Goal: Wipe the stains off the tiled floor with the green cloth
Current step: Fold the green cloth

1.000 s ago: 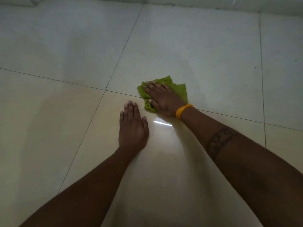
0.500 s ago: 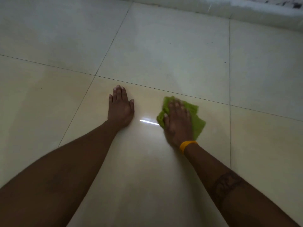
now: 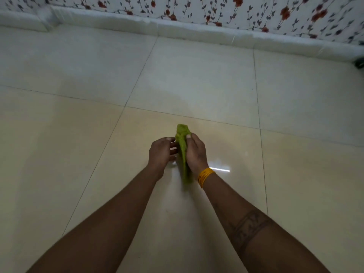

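holding the green cloth [image 3: 182, 146] up off the tiled floor [image 3: 197, 79], we have it bunched between our two hands, and that is the relation the next move seems to turn on. its long axis runs away from us and back, one end poking out past the fingertips toward the wall, the other trailing down beside our right wrist. our right hand [image 3: 196, 154] has it: thumb on top, fingers curled around the bunched fabric, with the orange wristband [image 3: 204, 177] just behind. our left hand [image 3: 160, 152] sits just to the left of the cloth, its fingers loosely bent and reaching toward the fabric; whether they touch it or only come near, we cannot tell, since the edge is blurred. so the right hand is the one in charge, and we judge the cloth is being refolded or regathered before it goes down again. below us the floor is large glossy cream tiles with thin dark joints, a bright streak of reflected light [image 3: 219, 170] just right of the wrist. no clear stain shows. at the far edge a white skirting [image 3: 197, 30] runs under flowered wallpaper [image 3: 216, 10].
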